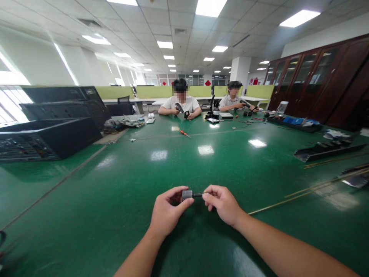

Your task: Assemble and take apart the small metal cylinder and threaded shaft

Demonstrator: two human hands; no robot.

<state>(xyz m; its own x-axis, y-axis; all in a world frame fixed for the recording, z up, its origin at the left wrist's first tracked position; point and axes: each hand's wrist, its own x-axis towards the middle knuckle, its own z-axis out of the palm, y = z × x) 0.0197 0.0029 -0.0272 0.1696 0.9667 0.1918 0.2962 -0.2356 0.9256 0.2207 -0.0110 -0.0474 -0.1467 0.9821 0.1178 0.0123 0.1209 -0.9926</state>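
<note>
Metal cylinder (186, 195) is showing at six o'clock, its dark shaft (197, 195) pointing toward three; with our left hand (165, 211) we are gripping the body, with our right hand (225, 204) pinching the shaft's end. Beyond, at twelve o'clock, an orange-handled screwdriver (183, 132) is lying on the green table (127, 173).

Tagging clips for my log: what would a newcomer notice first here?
Probably the glossy green tabletop spanning the lower view. Near its front, the left hand grips a grey cylinder; the right hand holds the dark shaft beside it. Farther off lies an orange screwdriver.
</note>
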